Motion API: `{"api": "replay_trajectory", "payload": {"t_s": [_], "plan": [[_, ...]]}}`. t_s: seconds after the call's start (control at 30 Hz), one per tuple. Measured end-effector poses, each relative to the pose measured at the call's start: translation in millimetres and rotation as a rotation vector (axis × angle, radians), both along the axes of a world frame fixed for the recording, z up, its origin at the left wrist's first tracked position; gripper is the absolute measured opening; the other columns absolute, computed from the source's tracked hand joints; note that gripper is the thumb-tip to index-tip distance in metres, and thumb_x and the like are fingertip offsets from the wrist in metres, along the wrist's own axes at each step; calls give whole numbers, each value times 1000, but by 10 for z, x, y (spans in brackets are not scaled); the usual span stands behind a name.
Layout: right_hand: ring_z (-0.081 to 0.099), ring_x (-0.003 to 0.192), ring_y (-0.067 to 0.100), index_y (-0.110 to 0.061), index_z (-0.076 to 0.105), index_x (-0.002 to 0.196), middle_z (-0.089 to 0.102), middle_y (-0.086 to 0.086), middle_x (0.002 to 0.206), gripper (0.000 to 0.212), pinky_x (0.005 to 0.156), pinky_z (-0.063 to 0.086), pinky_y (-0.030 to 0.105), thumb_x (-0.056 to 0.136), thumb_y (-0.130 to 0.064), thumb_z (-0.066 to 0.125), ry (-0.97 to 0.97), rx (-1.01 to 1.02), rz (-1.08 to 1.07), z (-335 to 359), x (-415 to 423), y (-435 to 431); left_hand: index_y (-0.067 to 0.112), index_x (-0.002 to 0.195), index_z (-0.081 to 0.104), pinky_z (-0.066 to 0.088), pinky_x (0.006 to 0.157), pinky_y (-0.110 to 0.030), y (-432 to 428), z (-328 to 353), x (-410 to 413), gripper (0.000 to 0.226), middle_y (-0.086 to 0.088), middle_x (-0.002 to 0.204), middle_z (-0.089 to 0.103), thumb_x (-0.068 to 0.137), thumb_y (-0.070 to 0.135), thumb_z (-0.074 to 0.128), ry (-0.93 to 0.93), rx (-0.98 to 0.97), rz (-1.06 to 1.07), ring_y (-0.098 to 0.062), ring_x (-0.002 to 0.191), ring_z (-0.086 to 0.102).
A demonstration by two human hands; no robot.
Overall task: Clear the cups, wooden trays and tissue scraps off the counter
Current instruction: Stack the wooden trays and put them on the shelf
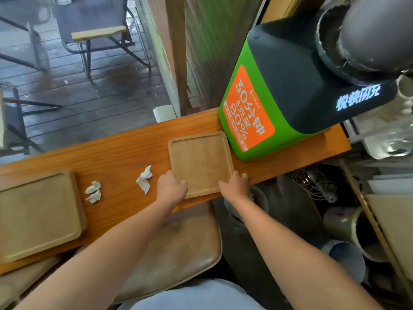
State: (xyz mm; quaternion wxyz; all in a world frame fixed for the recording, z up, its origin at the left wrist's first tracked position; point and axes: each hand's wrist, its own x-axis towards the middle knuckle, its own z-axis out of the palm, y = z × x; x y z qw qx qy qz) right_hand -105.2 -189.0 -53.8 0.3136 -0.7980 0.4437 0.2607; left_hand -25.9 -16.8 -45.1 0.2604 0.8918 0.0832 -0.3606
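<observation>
Both hands, left grip [171,187] and right grip [234,183], pinch the square wooden tray's [201,162] near corners (tissue scraps [144,179] at nine o'clock) on the desk [125,148].

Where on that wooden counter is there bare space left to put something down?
The widest bare strip of counter runs along the far edge, behind the tissue scraps and smaller scraps. A narrow patch lies between those two groups. It is crowded at the right, where both hands hold the square tray beside the green box, and at the left tray.
</observation>
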Motion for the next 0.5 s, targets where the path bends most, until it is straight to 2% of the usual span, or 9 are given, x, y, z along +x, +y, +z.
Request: {"api": "replay_trajectory", "payload": {"t_s": [0.07, 0.1, 0.17, 0.23, 0.3, 0.33, 0.4, 0.5], "plan": [[34, 136, 38, -1, 36, 144, 32, 20, 149, 70, 107, 36, 46, 90, -39, 60, -20, 27, -87, -33, 41, 8, 8, 115, 61, 57, 77, -40, 12, -18, -2, 38, -9, 110, 67, 83, 28, 67, 66, -33, 132, -28, 96, 63], [33, 137, 38, -1, 36, 144, 34, 21, 149, 73, 109, 34, 46, 89, -40, 61, -36, 32, -128, -49, 67, -10, 10, 116, 62, 57, 73, -38, 21, -25, 3, 42, -7, 110, 68, 82, 32, 71, 118, -51, 214, -27, 94, 64], [37, 136, 38, 1, 40, 141, 42, 20, 145, 71, 110, 34, 47, 89, -42, 61, -48, 33, -186, -78, 104, -66, 10, 113, 62, 54, 64, -33, 49, -40, 25, 43, -6, 106, 68, 81, 37, 75, 203, -99, 339, -23, 87, 62], [44, 131, 37, 1, 47, 138, 50, 19, 141, 66, 108, 38, 47, 91, -43, 60, -28, 76, -223, -90, 118, -115, 9, 114, 58, 55, 67, -36, 76, -49, 60, 45, -3, 101, 63, 84, 37, 74, 266, -172, 430, -22, 86, 59], [54, 120, 35, -2, 52, 134, 58, 15, 132, 57, 98, 48, 48, 93, -41, 61, -80, 264, -370, -73, 109, -118, 10, 122, 51, 56, 71, -38, 105, -33, 91, 47, -1, 101, 59, 88, 34, 72, 327, -243, 486, -21, 88, 58], [58, 113, 33, -4, 53, 133, 61, 13, 127, 51, 87, 53, 46, 95, -37, 61, -123, 391, -480, -50, 100, -96, 11, 126, 47, 57, 74, -41, 123, -16, 106, 47, -3, 105, 59, 90, 32, 69, 343, -266, 485, -23, 92, 59], [63, 99, 27, -8, 52, 131, 64, 10, 118, 38, 65, 53, 39, 99, -26, 60, -196, 615, -664, 31, 89, -48, 14, 129, 44, 59, 80, -47, 166, 27, 144, 44, -7, 117, 58, 92, 25, 67, 374, -344, 511, -27, 102, 61], [63, 91, 25, -12, 52, 127, 65, 8, 109, 28, 61, 50, 38, 99, -14, 58, -265, 748, -792, 151, 59, -14, 18, 126, 46, 62, 73, -47, 258, 138, 178, 39, -9, 119, 59, 93, 19, 66, 430, -454, 541, -28, 102, 63]]}}
